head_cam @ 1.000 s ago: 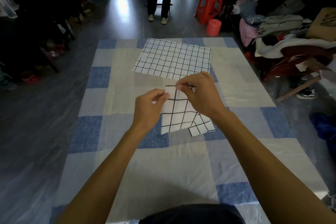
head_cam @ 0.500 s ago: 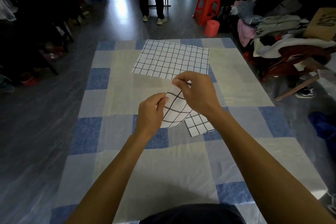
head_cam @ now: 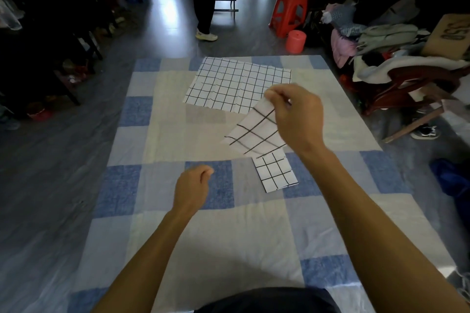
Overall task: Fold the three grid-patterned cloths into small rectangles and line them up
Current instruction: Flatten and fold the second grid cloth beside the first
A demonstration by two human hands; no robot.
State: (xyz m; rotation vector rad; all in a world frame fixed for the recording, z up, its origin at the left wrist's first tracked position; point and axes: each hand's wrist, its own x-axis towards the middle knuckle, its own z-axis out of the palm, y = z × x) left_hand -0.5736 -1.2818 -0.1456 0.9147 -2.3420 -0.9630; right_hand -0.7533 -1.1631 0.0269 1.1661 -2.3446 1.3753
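My right hand (head_cam: pixel 296 119) pinches the top corner of a folded grid cloth (head_cam: pixel 254 134), which hangs tilted and blurred in the air above the blue-and-cream checked sheet (head_cam: pixel 178 223). Just below it a small folded grid rectangle (head_cam: pixel 276 173) lies flat on the sheet. A larger grid cloth (head_cam: pixel 234 84) is spread out at the sheet's far end. My left hand (head_cam: pixel 192 189) hovers lower left of the held cloth, fingers loosely curled, holding nothing.
A person's legs (head_cam: pixel 203 0) stand on the dark floor beyond the sheet. A red stool (head_cam: pixel 290 10) and a red bucket (head_cam: pixel 295 41) sit at the back right. Piled clothes and a wooden chair (head_cam: pixel 407 79) crowd the right edge; dark furniture lines the left.
My left hand has let go of the cloth and dropped down to the left. My right hand has lifted the folded cloth up and to the right.
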